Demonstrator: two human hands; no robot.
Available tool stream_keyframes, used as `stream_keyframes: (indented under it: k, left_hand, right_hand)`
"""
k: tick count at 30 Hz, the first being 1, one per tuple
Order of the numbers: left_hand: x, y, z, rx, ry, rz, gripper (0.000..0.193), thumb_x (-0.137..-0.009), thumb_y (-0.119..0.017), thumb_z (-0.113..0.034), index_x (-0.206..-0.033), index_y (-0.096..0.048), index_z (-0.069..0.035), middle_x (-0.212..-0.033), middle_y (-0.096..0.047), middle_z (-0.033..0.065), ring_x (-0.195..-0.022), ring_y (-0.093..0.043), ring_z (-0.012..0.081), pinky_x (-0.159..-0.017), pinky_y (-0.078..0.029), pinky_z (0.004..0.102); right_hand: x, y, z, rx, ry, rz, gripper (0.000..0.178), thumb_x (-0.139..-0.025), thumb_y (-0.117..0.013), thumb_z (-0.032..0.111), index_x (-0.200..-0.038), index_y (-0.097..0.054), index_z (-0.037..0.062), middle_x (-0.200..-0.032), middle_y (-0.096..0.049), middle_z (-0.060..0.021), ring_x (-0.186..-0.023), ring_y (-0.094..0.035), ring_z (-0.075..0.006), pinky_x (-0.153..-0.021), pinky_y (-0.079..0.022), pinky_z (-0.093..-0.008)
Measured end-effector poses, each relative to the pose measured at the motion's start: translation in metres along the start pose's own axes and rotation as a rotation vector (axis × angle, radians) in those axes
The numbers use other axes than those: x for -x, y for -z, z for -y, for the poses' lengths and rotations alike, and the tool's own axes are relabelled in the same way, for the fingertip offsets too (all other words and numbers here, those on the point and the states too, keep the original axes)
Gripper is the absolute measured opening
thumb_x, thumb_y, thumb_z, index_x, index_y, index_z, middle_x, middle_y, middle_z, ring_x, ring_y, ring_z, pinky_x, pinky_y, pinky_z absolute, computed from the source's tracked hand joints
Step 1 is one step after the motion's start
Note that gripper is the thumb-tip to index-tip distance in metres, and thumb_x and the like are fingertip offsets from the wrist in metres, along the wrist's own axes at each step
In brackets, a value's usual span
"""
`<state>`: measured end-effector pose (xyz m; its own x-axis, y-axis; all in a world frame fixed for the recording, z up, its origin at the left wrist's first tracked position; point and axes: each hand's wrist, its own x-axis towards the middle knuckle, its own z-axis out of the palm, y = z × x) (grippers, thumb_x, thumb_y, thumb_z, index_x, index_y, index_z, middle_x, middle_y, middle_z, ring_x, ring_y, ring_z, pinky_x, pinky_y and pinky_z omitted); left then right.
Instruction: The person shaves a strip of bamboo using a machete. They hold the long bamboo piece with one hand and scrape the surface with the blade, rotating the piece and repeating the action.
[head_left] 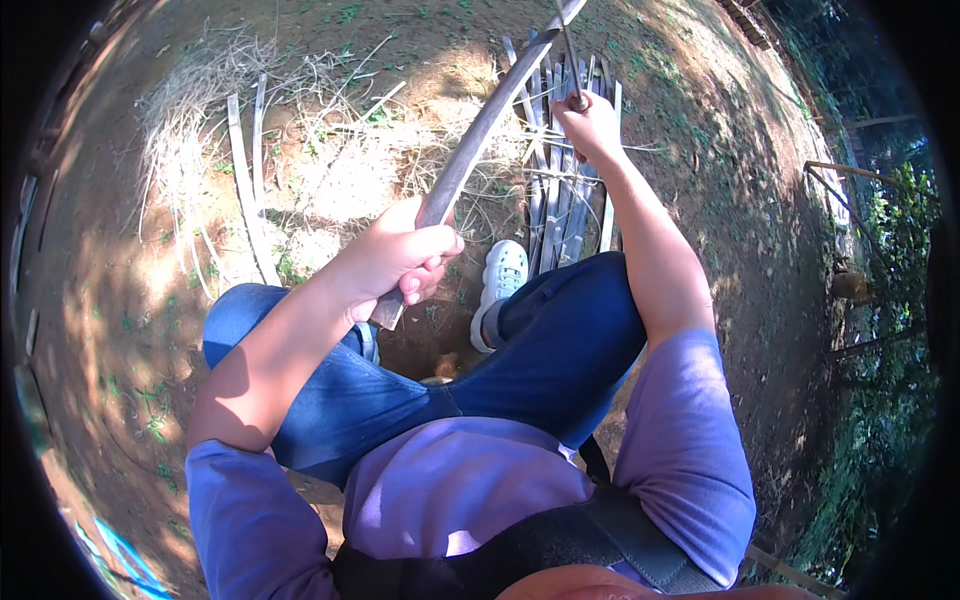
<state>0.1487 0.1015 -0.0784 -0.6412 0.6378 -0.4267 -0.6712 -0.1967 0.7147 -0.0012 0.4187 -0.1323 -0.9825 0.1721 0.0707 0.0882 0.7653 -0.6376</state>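
My left hand (412, 255) is wrapped round the lower end of a long, greyish split strip (478, 140), which looks like bamboo or wood. The strip slants up and away to the right, past the top edge of the view. My right hand (595, 128) grips the dark handle of a knife (571, 52). Its thin blade points away from me and crosses the strip near the top; whether the two touch, I cannot tell.
Several long split strips (550, 205) lie in a bundle beyond my right leg. Two pale strips (246, 180) and a heap of thin shavings (190, 130) lie on the dirt at the left. My shoe (503, 270) stands beside the bundle. Green plants (890, 400) line the right.
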Motion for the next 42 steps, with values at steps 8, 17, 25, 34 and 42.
stream_keyframes:
  k: [8,17,25,34,42]
  left_hand:
    - [-0.005,0.001,-0.009,0.282,0.034,0.090,0.017,-0.096,-0.054,-0.007,-0.083,-0.043,-0.010,-0.069,-0.045,-0.0035,-0.041,-0.039,-0.0030,-0.038,-0.035,0.0178]
    - [0.014,-0.014,0.012,0.326,0.173,0.186,0.019,-0.096,-0.055,-0.006,-0.091,-0.040,-0.017,-0.063,-0.041,-0.0062,-0.036,-0.037,-0.0018,-0.032,-0.032,0.0180]
    - [-0.003,-0.020,0.006,0.059,0.009,0.032,0.021,-0.090,-0.060,-0.008,-0.093,-0.040,-0.014,-0.062,-0.041,-0.0043,-0.039,-0.048,0.0060,-0.037,-0.040,0.0218]
    - [-0.002,-0.008,0.011,0.386,0.111,0.136,0.013,-0.095,-0.054,-0.013,-0.100,-0.043,-0.017,-0.071,-0.043,-0.0047,-0.046,-0.043,0.0042,-0.043,-0.033,0.0221]
    - [0.006,-0.006,0.012,0.442,0.178,0.084,0.012,-0.094,-0.049,-0.008,-0.097,-0.045,-0.018,-0.061,-0.039,-0.0087,-0.037,-0.035,0.0022,-0.036,-0.030,0.0191]
  right_hand:
    - [0.013,-0.016,0.006,0.164,0.486,0.069,0.019,-0.084,-0.070,0.023,-0.086,-0.067,0.0038,-0.073,-0.064,-0.0163,-0.067,-0.063,-0.0316,-0.066,-0.050,-0.0369]
    - [-0.042,-0.001,-0.066,0.230,-0.156,-0.204,0.026,-0.081,-0.058,0.028,-0.088,-0.068,0.0048,-0.081,-0.070,-0.0200,-0.078,-0.069,-0.0372,-0.075,-0.055,-0.0429]
    - [-0.005,0.003,-0.027,0.043,0.061,-0.078,0.031,-0.087,-0.069,0.028,-0.075,-0.056,0.0029,-0.060,-0.057,-0.0068,-0.043,-0.052,-0.0174,-0.044,-0.042,-0.0349]
    - [-0.005,-0.019,-0.018,0.213,0.064,0.111,0.025,-0.080,-0.065,0.026,-0.089,-0.070,0.0029,-0.080,-0.070,-0.0191,-0.082,-0.068,-0.0365,-0.078,-0.053,-0.0410]
    - [-0.008,-0.026,-0.006,0.236,0.053,0.144,0.030,-0.078,-0.065,0.029,-0.093,-0.071,0.0033,-0.088,-0.071,-0.0187,-0.087,-0.068,-0.0363,-0.083,-0.053,-0.0409]
